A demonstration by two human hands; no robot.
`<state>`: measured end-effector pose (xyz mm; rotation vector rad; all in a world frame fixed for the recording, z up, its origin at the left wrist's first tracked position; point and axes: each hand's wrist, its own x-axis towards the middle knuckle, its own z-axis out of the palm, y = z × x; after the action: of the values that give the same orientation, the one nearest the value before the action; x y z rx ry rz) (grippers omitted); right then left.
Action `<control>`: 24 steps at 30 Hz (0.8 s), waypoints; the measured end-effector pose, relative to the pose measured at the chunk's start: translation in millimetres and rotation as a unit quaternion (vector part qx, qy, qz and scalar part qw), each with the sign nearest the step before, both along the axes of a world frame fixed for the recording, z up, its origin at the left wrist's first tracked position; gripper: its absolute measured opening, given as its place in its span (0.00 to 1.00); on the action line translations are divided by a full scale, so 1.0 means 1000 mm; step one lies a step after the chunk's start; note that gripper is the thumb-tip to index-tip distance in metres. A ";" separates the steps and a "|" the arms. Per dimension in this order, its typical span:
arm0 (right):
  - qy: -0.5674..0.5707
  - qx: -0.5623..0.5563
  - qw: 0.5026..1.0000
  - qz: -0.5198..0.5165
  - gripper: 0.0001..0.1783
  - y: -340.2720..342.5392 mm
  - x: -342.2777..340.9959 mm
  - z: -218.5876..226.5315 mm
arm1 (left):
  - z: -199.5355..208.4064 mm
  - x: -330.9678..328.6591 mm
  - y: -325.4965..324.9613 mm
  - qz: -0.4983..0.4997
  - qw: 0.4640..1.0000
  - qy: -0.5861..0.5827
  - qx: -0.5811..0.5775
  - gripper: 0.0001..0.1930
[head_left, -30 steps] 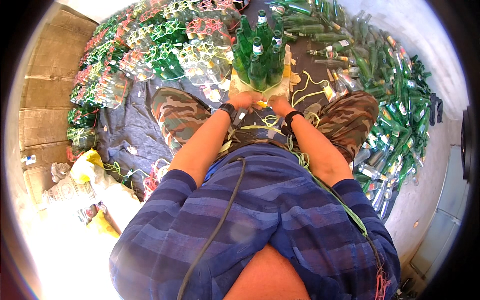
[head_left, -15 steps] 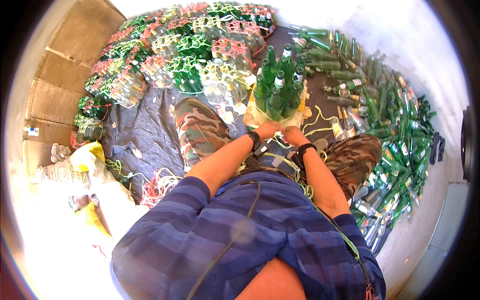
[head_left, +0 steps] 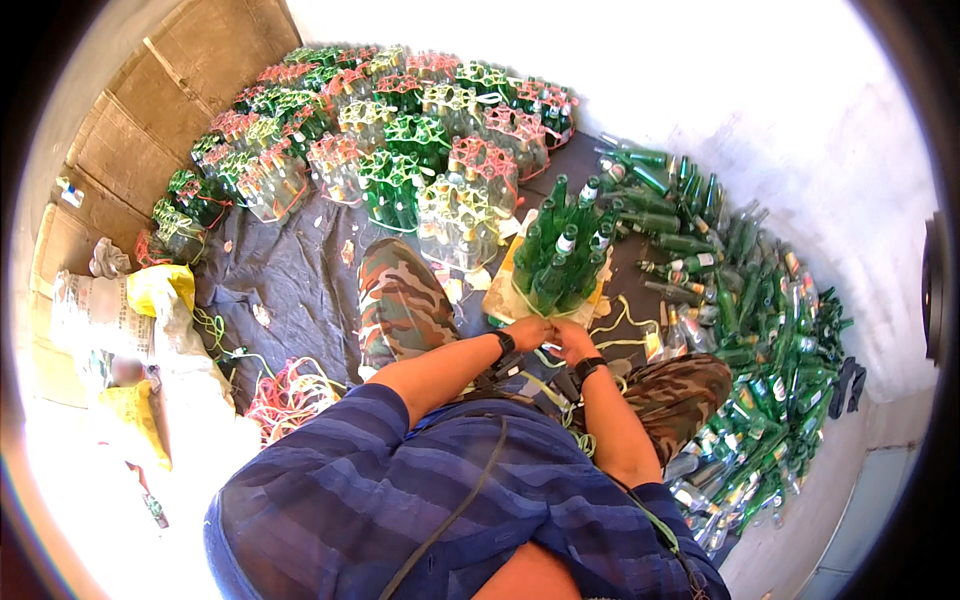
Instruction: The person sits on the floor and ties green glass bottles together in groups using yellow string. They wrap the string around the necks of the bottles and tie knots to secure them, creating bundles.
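Note:
A cluster of green glass bottles point(head_left: 563, 262) stands upright on a yellowish board point(head_left: 505, 292) between my knees. A thin pale-green plastic strap point(head_left: 545, 314) runs around the lower part of the cluster, on the side facing me. At that near side my left hand point(head_left: 528, 332) is closed, its fingers pinching the strap. Just beside it, almost touching, my right hand point(head_left: 573, 342) is closed on the strap too. The fingertips partly hide the strap, so a knot cannot be made out. Loose yellow-green strap point(head_left: 625, 318) lies to the right of the board.
Bundles of bottles tied with red, yellow and green strap point(head_left: 415, 140) stand in rows at the back left. A big heap of loose bottles point(head_left: 740, 300) lies along the right wall. Tangled red strap point(head_left: 290, 400) and sacks point(head_left: 110, 310) are at the left, on dark sheeting point(head_left: 280, 270).
My view has tilted, so the scene sits lower in the picture. Both hands stay together at the near side of the bottles; the fingers have shifted slightly on the strap.

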<state>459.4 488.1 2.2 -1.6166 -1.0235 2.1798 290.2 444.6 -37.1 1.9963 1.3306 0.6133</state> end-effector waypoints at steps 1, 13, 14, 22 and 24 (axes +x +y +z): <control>0.001 -0.022 1.000 -0.010 0.10 0.001 -0.001 0.001 | 0.003 -0.001 0.000 0.009 0.999 -0.005 -0.043 0.19; 0.050 0.064 0.996 0.033 0.11 0.015 -0.004 -0.033 | 0.000 -0.010 0.000 0.009 0.998 -0.053 -0.024 0.20; 0.044 0.033 0.998 0.029 0.11 0.010 -0.009 -0.017 | -0.007 -0.016 -0.003 -0.005 0.999 -0.005 0.031 0.17; 0.027 0.017 0.999 0.008 0.07 0.008 -0.001 -0.014 | 0.050 -0.005 -0.028 0.108 0.993 0.041 -0.010 0.14; 0.002 0.041 0.999 0.023 0.09 0.008 0.003 -0.004 | 0.048 -0.004 -0.030 0.095 0.991 0.091 0.028 0.19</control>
<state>462.1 495.9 -2.1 -1.5663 -1.1451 2.1395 286.0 414.3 11.0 2.0243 1.6441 0.5718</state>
